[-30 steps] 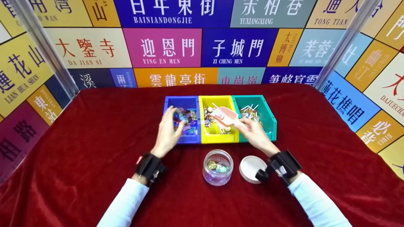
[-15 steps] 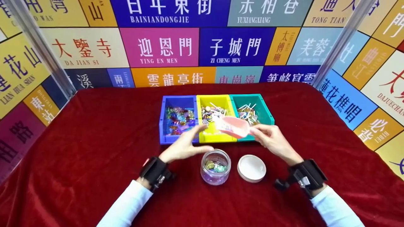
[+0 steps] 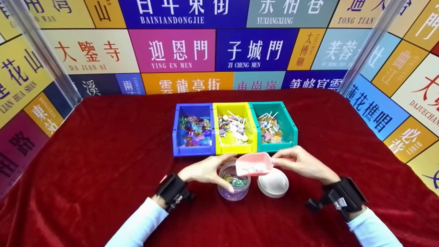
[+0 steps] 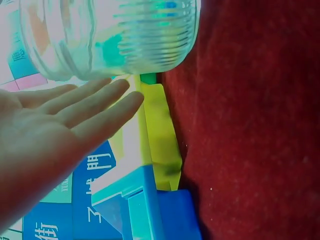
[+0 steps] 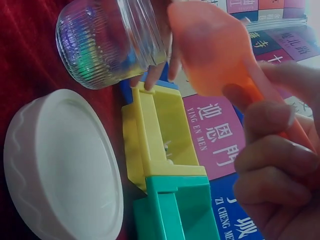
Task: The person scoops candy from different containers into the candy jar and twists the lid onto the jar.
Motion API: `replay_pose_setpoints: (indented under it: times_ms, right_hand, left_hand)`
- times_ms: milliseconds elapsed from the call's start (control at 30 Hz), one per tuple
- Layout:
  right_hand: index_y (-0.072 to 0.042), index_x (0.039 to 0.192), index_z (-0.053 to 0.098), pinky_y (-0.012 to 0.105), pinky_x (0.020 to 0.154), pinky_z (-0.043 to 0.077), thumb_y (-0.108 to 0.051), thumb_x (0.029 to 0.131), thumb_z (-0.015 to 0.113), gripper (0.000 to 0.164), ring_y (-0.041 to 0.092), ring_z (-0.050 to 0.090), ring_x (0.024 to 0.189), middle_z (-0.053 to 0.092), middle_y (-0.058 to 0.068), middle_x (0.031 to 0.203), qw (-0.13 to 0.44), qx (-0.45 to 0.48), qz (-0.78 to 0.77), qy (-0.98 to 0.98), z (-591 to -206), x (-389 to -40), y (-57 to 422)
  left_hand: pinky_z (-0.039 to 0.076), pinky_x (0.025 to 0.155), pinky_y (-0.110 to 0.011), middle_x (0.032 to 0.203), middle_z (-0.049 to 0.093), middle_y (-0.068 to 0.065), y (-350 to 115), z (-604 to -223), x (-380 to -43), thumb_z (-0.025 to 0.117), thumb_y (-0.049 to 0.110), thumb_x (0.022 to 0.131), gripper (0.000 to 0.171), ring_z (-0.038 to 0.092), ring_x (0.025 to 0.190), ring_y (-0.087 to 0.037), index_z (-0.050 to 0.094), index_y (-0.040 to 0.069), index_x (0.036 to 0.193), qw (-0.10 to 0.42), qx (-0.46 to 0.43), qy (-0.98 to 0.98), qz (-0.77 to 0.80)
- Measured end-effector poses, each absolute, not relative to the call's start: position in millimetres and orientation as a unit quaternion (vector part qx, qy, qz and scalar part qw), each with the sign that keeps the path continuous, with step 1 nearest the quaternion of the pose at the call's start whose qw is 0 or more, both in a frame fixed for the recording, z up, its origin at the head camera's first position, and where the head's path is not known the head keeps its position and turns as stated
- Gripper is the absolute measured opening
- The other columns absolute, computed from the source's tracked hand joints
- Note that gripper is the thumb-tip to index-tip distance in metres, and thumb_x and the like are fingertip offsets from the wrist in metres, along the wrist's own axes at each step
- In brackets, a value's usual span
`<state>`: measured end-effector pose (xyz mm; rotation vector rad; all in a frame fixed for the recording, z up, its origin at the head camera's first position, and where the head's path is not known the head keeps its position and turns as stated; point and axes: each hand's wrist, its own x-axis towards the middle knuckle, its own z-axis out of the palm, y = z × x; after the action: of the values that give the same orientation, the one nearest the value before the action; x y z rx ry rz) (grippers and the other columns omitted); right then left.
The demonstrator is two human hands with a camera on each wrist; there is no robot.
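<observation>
My right hand (image 3: pixel 305 165) pinches the handle of a pink scoop (image 3: pixel 254 158). The scoop carries small white pieces and hangs tilted over the right side of the rim of a clear jar (image 3: pixel 234 195). Colourful gem-like pieces lie in the jar, which stands on the red cloth. My left hand (image 3: pixel 205 169) spreads around the jar's left side, thumb in front and fingers behind. In the left wrist view, its fingers (image 4: pixel 100 112) are nearly straight, close beside the ribbed glass. The right wrist view shows the scoop's underside (image 5: pixel 212 50) near the jar mouth.
A white lid (image 3: pixel 273 183) lies right of the jar. Behind stand three joined bins: blue (image 3: pixel 195 151) with coloured gems, yellow (image 3: pixel 236 149) with pale beads and sticks, and green (image 3: pixel 291 128) with white sticks and beads. A patterned sign wall (image 3: pixel 171 51) rises beyond the red cloth (image 3: pixel 120 144).
The scoop has come from above the yellow bin toward me, to the jar's rim. My left hand has moved from the blue bin to the jar, its thumb now in front of the glass.
</observation>
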<state>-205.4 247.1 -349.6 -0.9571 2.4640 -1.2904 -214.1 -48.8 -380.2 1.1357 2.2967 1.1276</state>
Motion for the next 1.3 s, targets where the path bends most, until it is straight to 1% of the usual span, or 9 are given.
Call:
replay_pose_setpoints:
  times_ms: [200,500,633,733,767,867,1000,1133,1300]
  right_hand:
    - [-0.015,0.092,0.069,0.022,0.063,0.046,-0.02,0.086,0.058,0.013,0.011,0.054,0.071,0.065,-0.001,0.08,0.108,-0.336,-0.409,0.841,-346.0,-202.6,245.9]
    - [-0.018,0.094,0.069,0.021,0.066,0.047,-0.027,0.086,0.057,0.017,0.01,0.057,0.073,0.066,-0.009,0.082,0.101,-0.35,-0.354,0.862,-329.6,-198.8,241.5]
    - [-0.011,0.093,0.07,0.019,0.063,0.046,-0.021,0.086,0.058,0.017,0.006,0.055,0.07,0.066,-0.007,0.081,0.087,-0.354,-0.325,0.873,-312.9,-189.0,232.7]
    - [-0.01,0.093,0.07,0.018,0.06,0.044,-0.02,0.086,0.058,0.017,0.005,0.054,0.067,0.066,-0.007,0.081,0.077,-0.357,-0.302,0.881,-306.9,-186.2,230.6]
    - [-0.012,0.094,0.07,0.018,0.058,0.044,-0.022,0.086,0.058,0.018,0.005,0.054,0.067,0.066,-0.008,0.08,0.074,-0.357,-0.297,0.883,-308.6,-187.8,232.5]
    - [-0.018,0.094,0.07,0.017,0.053,0.041,-0.031,0.085,0.058,0.02,0.004,0.05,0.06,0.063,-0.013,0.074,0.062,-0.358,-0.276,0.89,-307.3,-187.5,234.4]
    - [-0.021,0.091,0.071,0.016,0.046,0.034,-0.034,0.085,0.057,0.019,0.002,0.042,0.049,0.056,-0.015,0.062,0.031,-0.37,-0.249,0.895,-301.9,-181.9,231.4]
    - [-0.021,0.087,0.071,0.015,0.044,0.033,-0.033,0.085,0.058,0.018,0.0,0.039,0.047,0.053,-0.015,0.058,0.007,-0.378,-0.228,0.897,-298.4,-176.9,227.3]
    - [-0.022,0.082,0.07,0.016,0.045,0.034,-0.033,0.084,0.058,0.017,-0.001,0.039,0.047,0.05,-0.015,0.057,-0.001,-0.378,-0.214,0.901,-296.3,-175.3,224.5]
  left_hand:
    - [0.036,0.097,-0.026,0.127,0.049,-0.007,-47.0,-381.5,-211.7,0.079,0.032,0.063,0.086,0.047,0.112,-0.019,0.037,0.007,0.133,0.155,0.411,0.832,0.337]
    - [0.039,0.093,-0.025,0.119,0.054,-0.005,-46.3,-382.9,-211.8,0.081,0.032,0.06,0.081,0.051,0.108,-0.019,0.042,0.009,0.127,0.157,0.403,0.838,0.334]
    - [0.039,0.093,-0.026,0.119,0.054,-0.008,-46.3,-382.6,-211.9,0.08,0.03,0.062,0.079,0.052,0.108,-0.02,0.041,0.008,0.127,0.162,0.404,0.837,0.332]
    - [0.04,0.093,-0.026,0.119,0.055,-0.009,-46.5,-381.9,-211.6,0.08,0.028,0.063,0.077,0.052,0.107,-0.021,0.041,0.008,0.127,0.165,0.405,0.835,0.335]
    - [0.04,0.093,-0.026,0.119,0.055,-0.009,-46.7,-381.8,-211.6,0.08,0.028,0.063,0.076,0.052,0.107,-0.021,0.041,0.009,0.126,0.165,0.405,0.835,0.335]
    - [0.04,0.092,-0.026,0.118,0.055,-0.008,-47.2,-381.8,-211.4,0.08,0.028,0.063,0.076,0.053,0.106,-0.021,0.042,0.009,0.126,0.162,0.407,0.835,0.333]
    - [0.041,0.091,-0.026,0.117,0.056,-0.007,-47.7,-381.9,-211.0,0.08,0.029,0.063,0.075,0.053,0.105,-0.02,0.043,0.009,0.125,0.157,0.411,0.836,0.329]
    - [0.041,0.091,-0.025,0.116,0.056,-0.006,-47.8,-381.4,-210.9,0.08,0.03,0.063,0.075,0.053,0.104,-0.018,0.042,0.009,0.125,0.157,0.412,0.836,0.327]
    - [0.04,0.091,-0.025,0.116,0.056,-0.005,-48.1,-381.0,-211.2,0.08,0.029,0.063,0.074,0.052,0.104,-0.018,0.043,0.009,0.125,0.154,0.413,0.836,0.327]
